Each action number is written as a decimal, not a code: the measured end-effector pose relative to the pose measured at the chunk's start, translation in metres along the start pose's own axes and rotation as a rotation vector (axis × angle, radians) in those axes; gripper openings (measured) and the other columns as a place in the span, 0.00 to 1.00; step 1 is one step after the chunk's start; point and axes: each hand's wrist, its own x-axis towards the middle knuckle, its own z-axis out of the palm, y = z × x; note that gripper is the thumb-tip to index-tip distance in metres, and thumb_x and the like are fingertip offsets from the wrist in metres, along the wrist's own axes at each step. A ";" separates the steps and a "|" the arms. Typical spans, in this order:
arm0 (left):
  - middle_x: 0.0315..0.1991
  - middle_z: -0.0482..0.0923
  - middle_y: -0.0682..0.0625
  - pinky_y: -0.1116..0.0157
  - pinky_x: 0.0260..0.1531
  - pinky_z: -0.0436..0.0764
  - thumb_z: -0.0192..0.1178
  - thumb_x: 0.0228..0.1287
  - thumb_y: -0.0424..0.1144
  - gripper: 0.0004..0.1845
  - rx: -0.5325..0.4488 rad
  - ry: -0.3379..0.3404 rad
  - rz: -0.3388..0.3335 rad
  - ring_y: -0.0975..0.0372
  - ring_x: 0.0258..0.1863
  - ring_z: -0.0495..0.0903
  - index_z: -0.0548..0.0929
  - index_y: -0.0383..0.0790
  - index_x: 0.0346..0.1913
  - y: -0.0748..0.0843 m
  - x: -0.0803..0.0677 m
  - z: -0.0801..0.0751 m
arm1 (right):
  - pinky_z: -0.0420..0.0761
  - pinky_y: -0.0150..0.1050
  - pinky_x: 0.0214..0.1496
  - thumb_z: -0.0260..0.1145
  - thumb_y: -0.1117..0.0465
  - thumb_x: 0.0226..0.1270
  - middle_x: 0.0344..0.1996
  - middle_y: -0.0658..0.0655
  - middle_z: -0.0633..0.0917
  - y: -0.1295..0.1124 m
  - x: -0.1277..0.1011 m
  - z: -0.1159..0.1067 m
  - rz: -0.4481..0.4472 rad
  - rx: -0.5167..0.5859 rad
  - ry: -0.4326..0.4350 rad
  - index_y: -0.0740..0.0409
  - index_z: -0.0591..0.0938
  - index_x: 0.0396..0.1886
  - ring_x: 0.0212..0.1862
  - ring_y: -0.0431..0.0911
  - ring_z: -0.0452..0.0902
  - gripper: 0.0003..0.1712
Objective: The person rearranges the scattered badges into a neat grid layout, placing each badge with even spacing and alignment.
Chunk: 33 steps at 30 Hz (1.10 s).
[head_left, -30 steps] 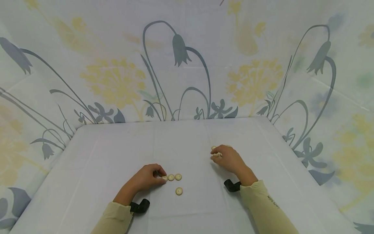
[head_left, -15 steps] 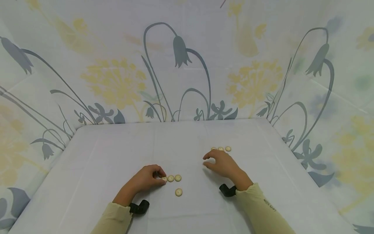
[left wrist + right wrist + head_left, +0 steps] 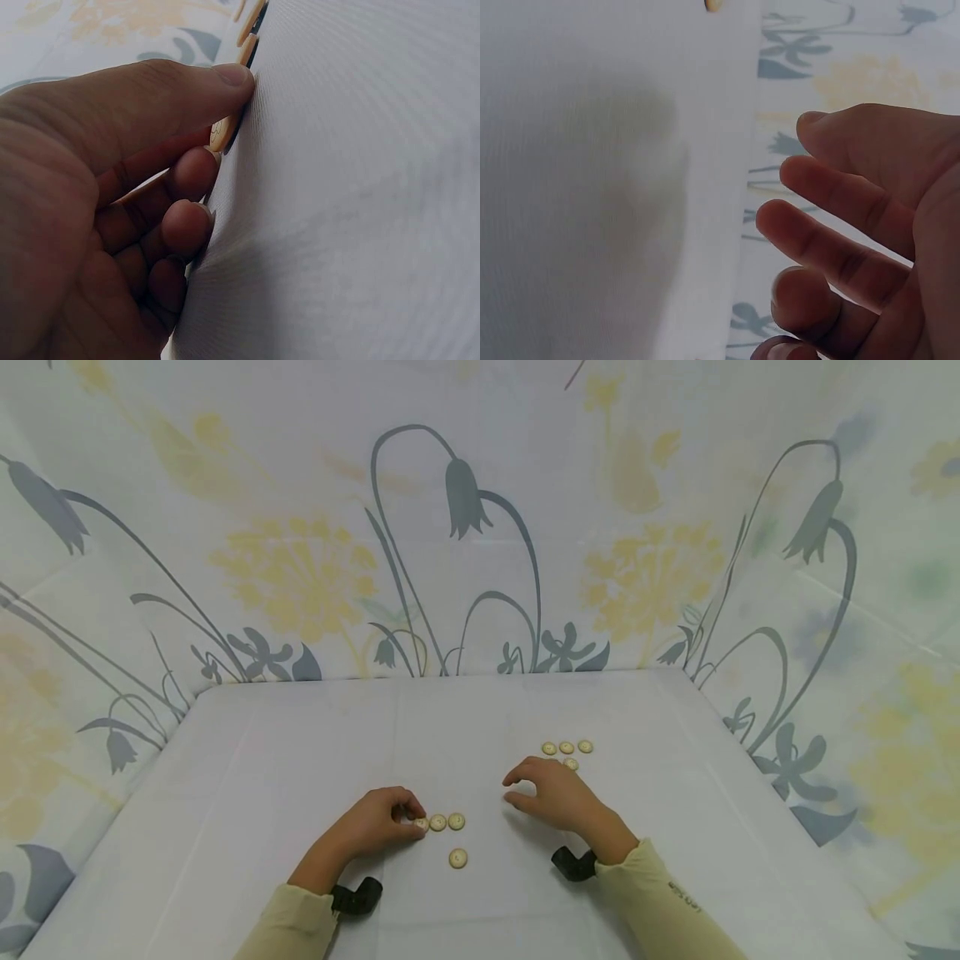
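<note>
My left hand (image 3: 378, 820) rests low on the white cloth and pinches a round cream button (image 3: 220, 133) between thumb and fingers. That button is the left end of a row; a middle button (image 3: 438, 822) and a right button (image 3: 457, 821) lie beside it. One more button (image 3: 458, 858) sits nearer the front, below the row's right end. My right hand (image 3: 558, 793) hovers over the cloth with thumb and fingers apart and nothing between them. Just behind it lie several buttons (image 3: 566, 747), three in a row and another (image 3: 572, 764) partly below, near the knuckles.
A white cloth (image 3: 300, 735) covers the table. Behind and at both sides stands a fabric backdrop (image 3: 480, 568) printed with grey bellflowers and yellow blooms. Black wrist mounts (image 3: 357, 896) sit at the cuffs of both light sleeves (image 3: 660, 902).
The right hand has drawn back from the far right buttons, moving left and toward the front, so more of them show. The left hand stays on its button.
</note>
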 end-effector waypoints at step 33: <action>0.31 0.78 0.57 0.69 0.29 0.71 0.73 0.52 0.45 0.10 -0.028 0.002 -0.015 0.65 0.29 0.71 0.84 0.50 0.35 -0.002 0.001 0.002 | 0.79 0.40 0.52 0.65 0.48 0.66 0.44 0.40 0.83 -0.042 -0.005 0.023 -0.134 0.001 -0.171 0.42 0.86 0.45 0.49 0.39 0.79 0.11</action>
